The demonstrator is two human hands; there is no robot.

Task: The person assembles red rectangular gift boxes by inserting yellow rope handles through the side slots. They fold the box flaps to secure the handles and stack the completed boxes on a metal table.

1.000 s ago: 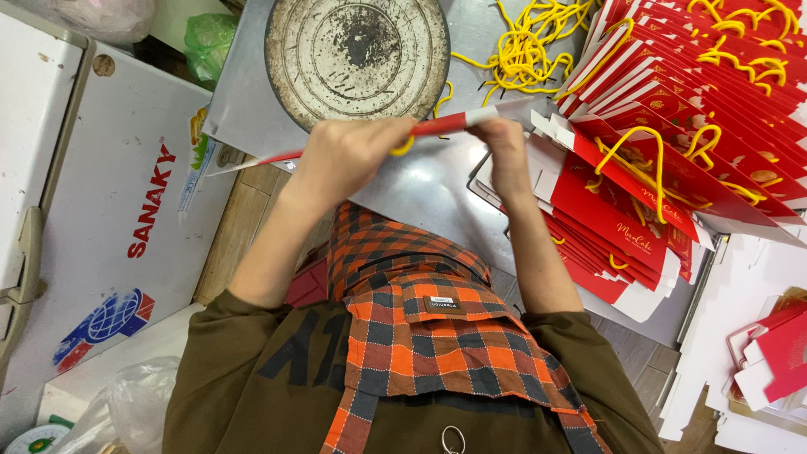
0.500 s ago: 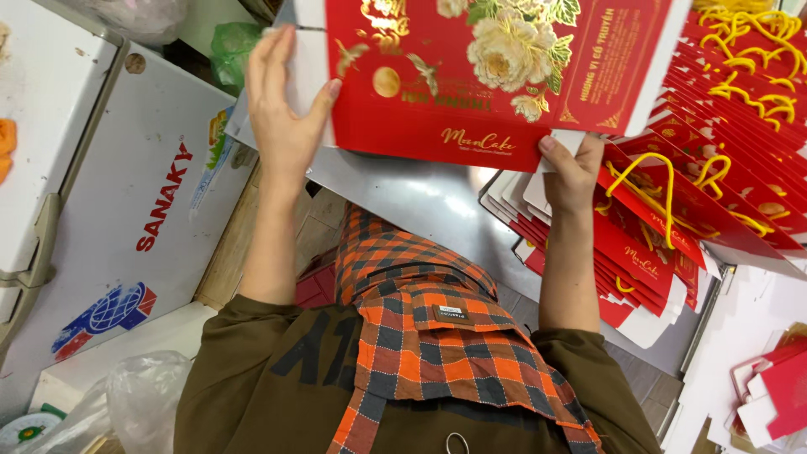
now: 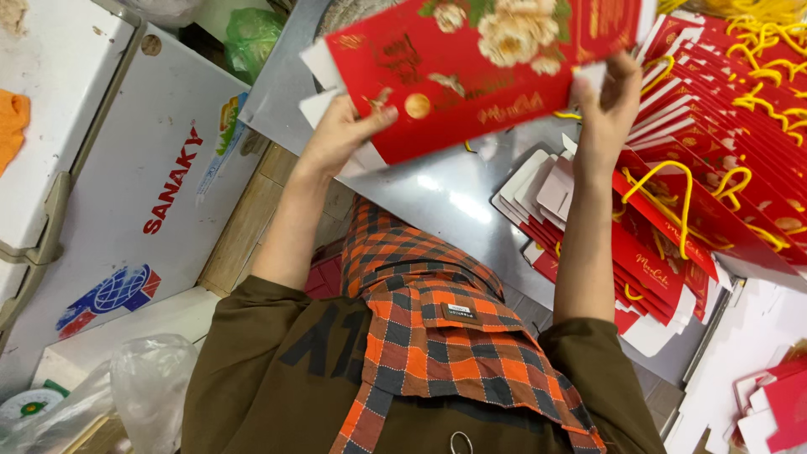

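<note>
Two hands raised over a grey metal desk (image 3: 437, 193), with a flat red paper bag (image 3: 471, 71) stretched between them. Far left: a white chest freezer (image 3: 126, 193), an orange cloth (image 3: 13, 126) on its lid, a clear plastic bag (image 3: 147, 387) lower down beside the brown sleeve. Further in, a green plastic bag (image 3: 252, 38) near the desk's far corner. Left hand (image 3: 340, 130) clamped on the red bag's left edge, thumb pressed on the printed face, fingers closed behind the white flaps. Bag itself held up above the desk, tilted, gold print and pale flowers facing the camera, touching nothing but the hands. Right hand (image 3: 609, 105) pinching the bag's right edge, fingers closed around it. Below, an orange-and-grey checked apron (image 3: 437, 328) over a brown shirt. Right of the right forearm: a fanned stack of finished red bags (image 3: 672, 252) with yellow cord handles, lying on the desk and overlapping one another. Top right, a heap of loose yellow cords (image 3: 756, 13). Bottom right, white card sheets (image 3: 748, 353).
</note>
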